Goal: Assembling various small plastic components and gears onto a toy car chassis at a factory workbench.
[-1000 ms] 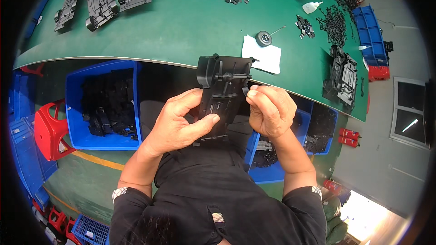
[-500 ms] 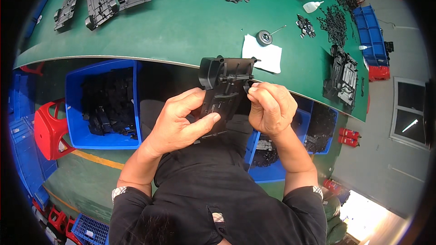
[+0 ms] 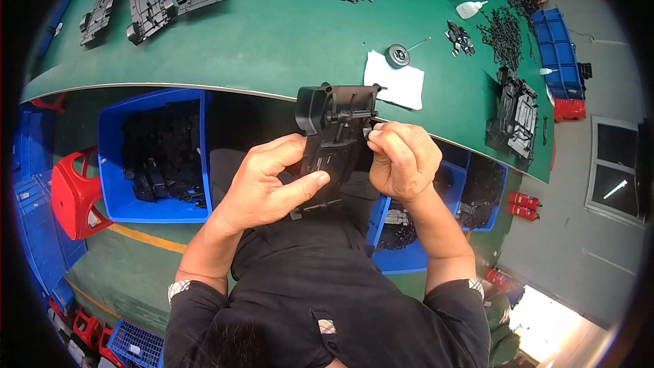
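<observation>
Fingers (image 3: 300, 180) of my left hand (image 3: 262, 187) clamp the black plastic chassis part (image 3: 334, 136), held upright above my lap at the green desk's (image 3: 272, 34) edge. My right hand (image 3: 402, 160) pinches a small piece (image 3: 368, 133) against its side.

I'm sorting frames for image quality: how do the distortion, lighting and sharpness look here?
Head view: fisheye bends the green table's front edge into an arc, with black corners; lighting is even, but a floor patch at lower right is blown out; the left hand, right hand and the black plastic moulded part they hold look sharp.
</observation>
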The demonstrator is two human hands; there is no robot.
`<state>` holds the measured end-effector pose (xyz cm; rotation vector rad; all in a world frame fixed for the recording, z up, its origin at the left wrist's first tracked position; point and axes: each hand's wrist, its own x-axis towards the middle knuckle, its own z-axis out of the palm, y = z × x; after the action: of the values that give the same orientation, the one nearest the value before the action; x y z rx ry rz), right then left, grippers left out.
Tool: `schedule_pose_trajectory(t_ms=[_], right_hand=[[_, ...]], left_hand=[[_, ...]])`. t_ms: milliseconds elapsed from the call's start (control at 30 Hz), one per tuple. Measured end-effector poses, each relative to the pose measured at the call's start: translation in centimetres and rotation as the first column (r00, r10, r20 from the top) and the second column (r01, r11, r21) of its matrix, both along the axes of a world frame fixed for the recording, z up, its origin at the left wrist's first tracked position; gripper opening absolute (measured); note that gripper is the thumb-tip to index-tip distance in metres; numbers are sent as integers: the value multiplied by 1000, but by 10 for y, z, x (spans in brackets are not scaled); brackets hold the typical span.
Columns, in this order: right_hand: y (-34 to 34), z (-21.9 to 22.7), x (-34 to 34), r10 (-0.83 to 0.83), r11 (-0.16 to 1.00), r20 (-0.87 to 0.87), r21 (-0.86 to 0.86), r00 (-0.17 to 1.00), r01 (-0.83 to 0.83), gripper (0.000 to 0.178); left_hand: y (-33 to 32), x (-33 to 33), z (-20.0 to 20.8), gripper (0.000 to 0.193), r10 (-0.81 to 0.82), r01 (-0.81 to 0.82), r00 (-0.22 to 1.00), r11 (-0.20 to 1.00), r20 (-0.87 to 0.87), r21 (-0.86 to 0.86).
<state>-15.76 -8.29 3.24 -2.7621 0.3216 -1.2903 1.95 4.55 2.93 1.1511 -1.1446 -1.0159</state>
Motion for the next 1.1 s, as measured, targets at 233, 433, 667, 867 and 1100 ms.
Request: schedule_pose_trajectory(t_ms=[233,433,667,867,1100], right_hand=[[-1,-5,5,21,999,84,-37,996,-18,30],[-2,-4,5,17,998,61,-62,998,-13,29],[-3,-7,7,19,999,59,-50,998,-16,28],[0,-7,8,4,999,58,-32,998,-2,27],[-3,-9,9,-7,1000,54,-20,999,8,27]], left_hand=[[2,2,-5,21,-24,24,1000,999,-17,31],[2,4,-4,21,-16,16,1000,1000,-4,27],[2,3,-9,21,-14,20,994,999,-108,49],[3,6,-7,19,-19,19,1000,999,3,32],[0,6,-7,19,-5,5,999,1000,52,3]])
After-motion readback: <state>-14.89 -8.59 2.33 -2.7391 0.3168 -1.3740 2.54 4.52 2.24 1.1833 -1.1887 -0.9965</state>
